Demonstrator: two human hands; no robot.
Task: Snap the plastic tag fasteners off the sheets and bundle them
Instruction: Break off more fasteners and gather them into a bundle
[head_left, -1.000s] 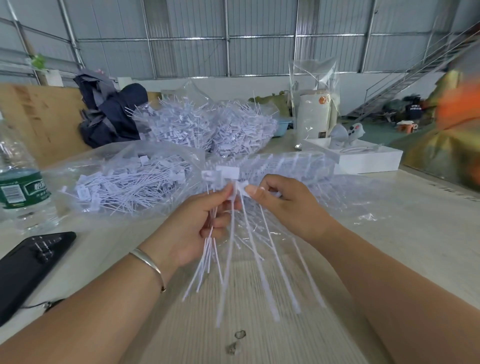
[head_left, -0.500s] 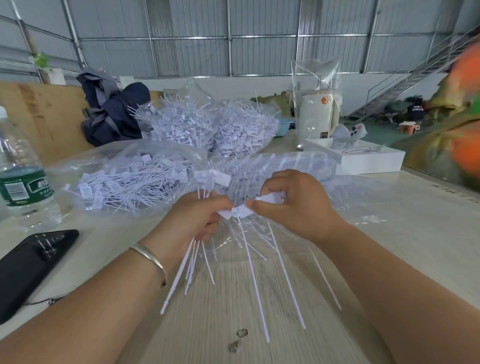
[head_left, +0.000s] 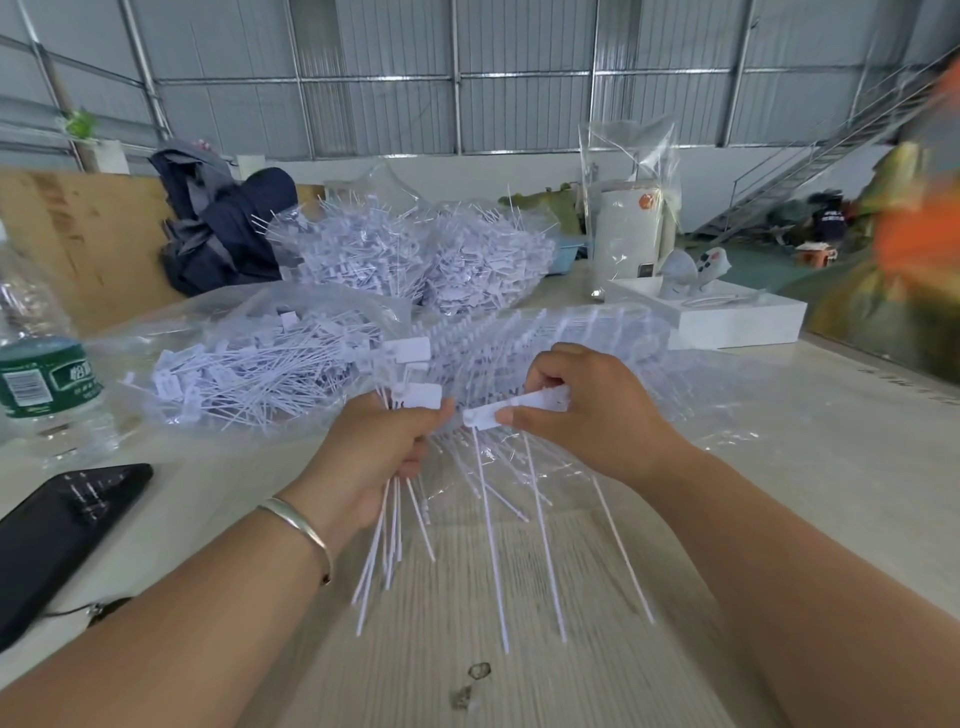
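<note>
Tag fasteners (head_left: 387, 525) bundled in left hand (head_left: 371, 457) | sheet (head_left: 519, 408) pinched by right hand (head_left: 582, 410), 3 o'clock | risk: bundle spilled if grip loosened

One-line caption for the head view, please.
Left hand grips a bundle of tag fasteners while right hand pinches a fastener strip above the table.

bare table (head_left: 779, 467) right; phone (head_left: 62, 525), bottle (head_left: 41, 374) crowd left
</note>
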